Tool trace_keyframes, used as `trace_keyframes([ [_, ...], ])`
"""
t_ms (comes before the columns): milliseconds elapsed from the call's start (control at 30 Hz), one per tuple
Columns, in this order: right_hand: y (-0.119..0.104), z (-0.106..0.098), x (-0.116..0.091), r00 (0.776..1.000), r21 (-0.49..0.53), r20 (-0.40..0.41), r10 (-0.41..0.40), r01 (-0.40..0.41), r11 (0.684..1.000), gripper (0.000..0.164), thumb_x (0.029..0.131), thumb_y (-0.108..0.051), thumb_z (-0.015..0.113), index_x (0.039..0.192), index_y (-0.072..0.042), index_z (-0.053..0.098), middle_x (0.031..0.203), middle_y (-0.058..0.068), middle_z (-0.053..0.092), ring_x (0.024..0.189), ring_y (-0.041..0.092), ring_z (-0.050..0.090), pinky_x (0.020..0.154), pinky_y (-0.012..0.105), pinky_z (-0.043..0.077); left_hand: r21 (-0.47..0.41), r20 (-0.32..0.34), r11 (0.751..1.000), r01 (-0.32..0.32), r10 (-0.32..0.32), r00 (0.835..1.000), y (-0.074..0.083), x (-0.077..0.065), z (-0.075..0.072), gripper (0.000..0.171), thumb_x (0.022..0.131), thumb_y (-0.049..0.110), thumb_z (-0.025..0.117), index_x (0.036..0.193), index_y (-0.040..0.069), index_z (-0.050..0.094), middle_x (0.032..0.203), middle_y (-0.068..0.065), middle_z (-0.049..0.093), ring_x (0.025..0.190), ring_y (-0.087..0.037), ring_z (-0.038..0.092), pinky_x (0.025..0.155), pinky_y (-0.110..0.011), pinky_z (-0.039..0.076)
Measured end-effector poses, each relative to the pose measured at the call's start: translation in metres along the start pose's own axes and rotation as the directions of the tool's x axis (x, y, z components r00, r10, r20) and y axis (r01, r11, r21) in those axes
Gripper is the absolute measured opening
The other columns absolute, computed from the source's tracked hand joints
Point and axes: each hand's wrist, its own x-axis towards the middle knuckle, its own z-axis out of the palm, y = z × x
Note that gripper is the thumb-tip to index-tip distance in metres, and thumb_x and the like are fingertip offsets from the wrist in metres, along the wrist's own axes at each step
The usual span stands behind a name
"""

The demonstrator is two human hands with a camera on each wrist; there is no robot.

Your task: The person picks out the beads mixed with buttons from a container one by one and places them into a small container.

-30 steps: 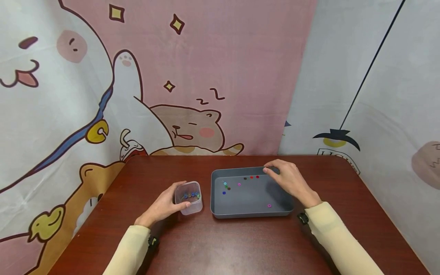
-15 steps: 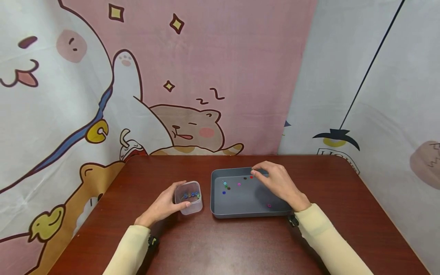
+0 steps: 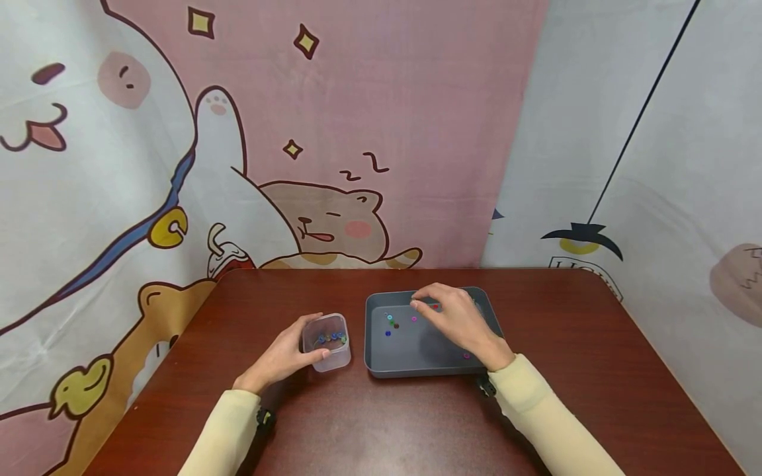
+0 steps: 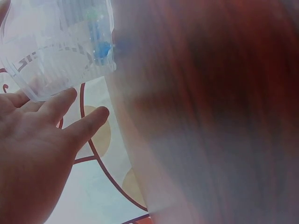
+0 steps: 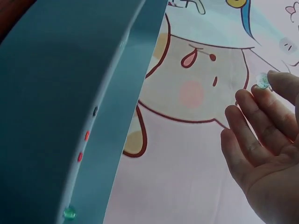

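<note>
My left hand (image 3: pixel 284 352) grips a clear plastic container (image 3: pixel 339 361) from its left side, thumb near the front and fingers behind. Inside the container lies a row of blue and greenish beads (image 3: pixel 334 336). Over the grey tray (image 3: pixel 411 357), my right hand (image 3: pixel 458 322) pinches a pale green, see-through bead (image 5: pixel 263 80) between thumb and forefinger. Its other fingers are loosely bent. Small ring-shaped and round beads lie scattered in the tray, among them a blue bead (image 3: pixel 388 333), a light blue bead (image 3: pixel 389 317) and a pink bead (image 3: pixel 414 318).
The tray stands right of the container on a dark red-brown table (image 3: pixel 381 423). Near the tray's far wall, the right wrist view shows a red bead (image 5: pixel 87 136) and a green bead (image 5: pixel 69 213). A cartoon-printed cloth (image 3: pixel 440 132) hangs behind the table.
My right hand has moved left across the tray's far side, from near its right end toward the middle. The left hand and the container have stayed in place.
</note>
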Motion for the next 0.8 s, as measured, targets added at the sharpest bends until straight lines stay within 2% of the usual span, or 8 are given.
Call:
trace_keyframes([
  [367, -0.019, 0.022, 0.005, 1.000, 0.048, 0.008, -0.011, 0.010, 0.999, 0.016, 0.096, -0.020, 0.076, 0.110, -0.012, 0.078, 0.110, 0.001, 0.074, 0.102, 0.021, 0.070, 0.086, 0.046, 0.058, 0.004, -0.002, 1.000, 0.003, -0.003, 1.000, 0.000, 0.001, 0.000, 0.091, 0.085, 0.050, 0.083, 0.156, 0.014, 0.040, 0.149, -0.013, 0.052, 0.124, -0.028, 0.056, 0.108, -0.057, 0.045],
  [800, -0.050, 0.048, 0.014, 0.999, 0.137, 0.036, -0.035, 0.029, 0.990, 0.016, 0.098, -0.023, 0.075, 0.109, -0.013, 0.077, 0.111, -0.001, 0.073, 0.093, 0.013, 0.070, 0.085, 0.040, 0.058, 0.011, -0.006, 1.000, -0.010, 0.010, 1.000, -0.002, 0.000, 0.000, 0.091, 0.085, 0.051, 0.083, 0.156, 0.014, 0.039, 0.150, -0.014, 0.051, 0.125, -0.028, 0.056, 0.108, -0.057, 0.045],
])
